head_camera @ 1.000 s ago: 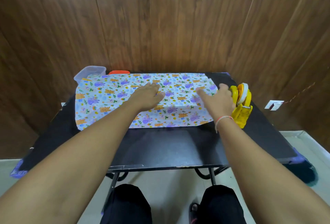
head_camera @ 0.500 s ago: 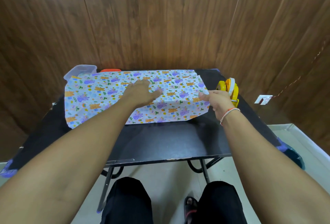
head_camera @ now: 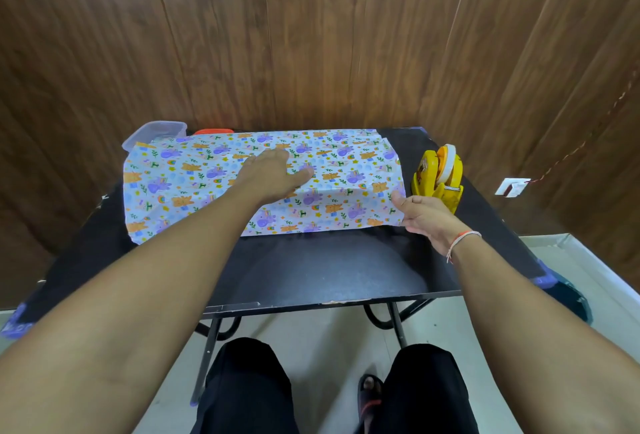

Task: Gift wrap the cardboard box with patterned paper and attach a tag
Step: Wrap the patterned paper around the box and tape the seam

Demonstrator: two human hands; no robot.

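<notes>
A sheet of white patterned paper (head_camera: pixel 194 184) with purple and orange cartoon animals lies spread across the far half of the black table (head_camera: pixel 329 271). It bulges over something on its right half; the cardboard box is hidden from view. My left hand (head_camera: pixel 273 174) rests flat on top of the paper near its middle, fingers straight. At the paper's right near corner, my right hand (head_camera: pixel 420 214) pinches the paper's edge between thumb and fingers. No tag is visible.
A yellow tape dispenser (head_camera: pixel 438 179) stands on the table just right of the paper, behind my right hand. A clear plastic container (head_camera: pixel 156 130) and an orange lid (head_camera: pixel 213 131) sit at the back left, partly under the paper. Wood panelling rises behind the table.
My right hand has slid from the top of the paper down to its right near corner and taken hold of the edge. My left hand stays flat on the paper.
</notes>
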